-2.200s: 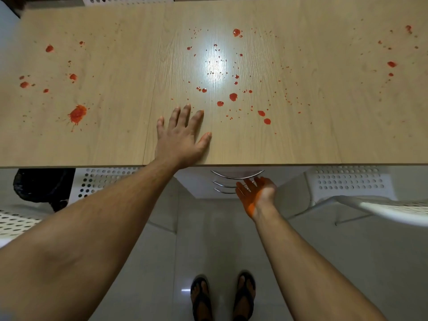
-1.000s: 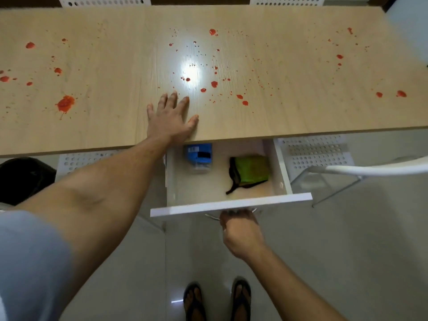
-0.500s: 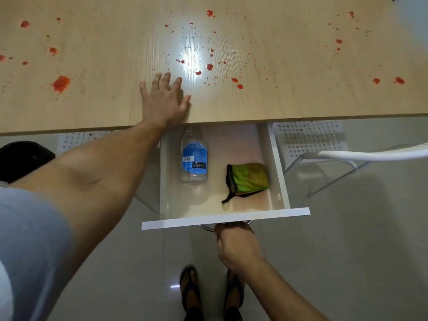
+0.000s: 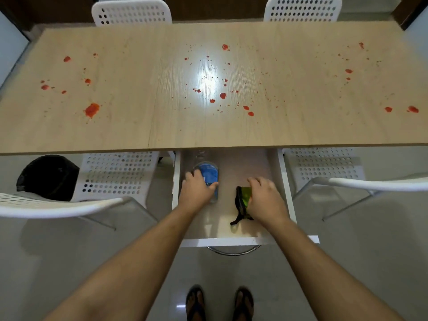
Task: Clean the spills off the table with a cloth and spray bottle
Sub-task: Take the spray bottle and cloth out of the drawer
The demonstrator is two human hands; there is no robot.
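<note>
Red spills [image 4: 222,95] are spattered across the wooden table [image 4: 139,126], with a large blot at the left [image 4: 92,110] and drops at the right [image 4: 413,109]. Below the table's near edge a white drawer [image 4: 283,195] stands pulled out. Inside it lies a clear spray bottle with a blue label [image 4: 209,172]; my left hand [image 4: 196,189] curls round its lower part. Beside it is a folded green cloth with dark edging [image 4: 243,198], and my right hand [image 4: 266,200] grips it from the right.
White perforated chairs flank the drawer at left [image 4: 115,174] and right [image 4: 324,167], and two more stand behind the table [image 4: 132,12]. A black round object [image 4: 47,177] sits on the floor at left. My sandalled feet [image 4: 218,302] stand on the tiled floor.
My left hand left the tabletop and went down onto the bottle. My right hand let go of the drawer handle and took hold of the cloth. The drawer stayed pulled out.
</note>
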